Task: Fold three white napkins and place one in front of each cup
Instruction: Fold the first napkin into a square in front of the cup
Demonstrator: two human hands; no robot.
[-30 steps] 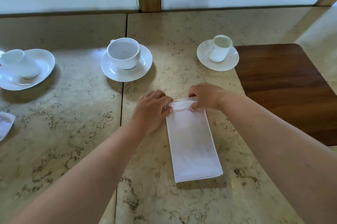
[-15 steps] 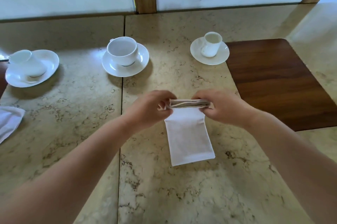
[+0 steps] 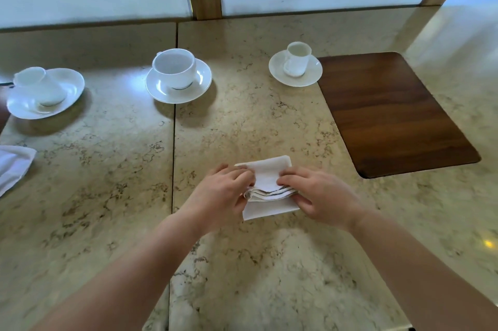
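The beige, brown-veined stone table (image 3: 113,168) looks polished and glossy, throwing back light. The folded white cloth napkin (image 3: 269,177) is matt and soft, its layered edges showing. The three white cups on saucers (image 3: 177,79) look like glazed, shiny ceramic. The dark brown rounded wooden board (image 3: 390,112) is smooth with a satin grain
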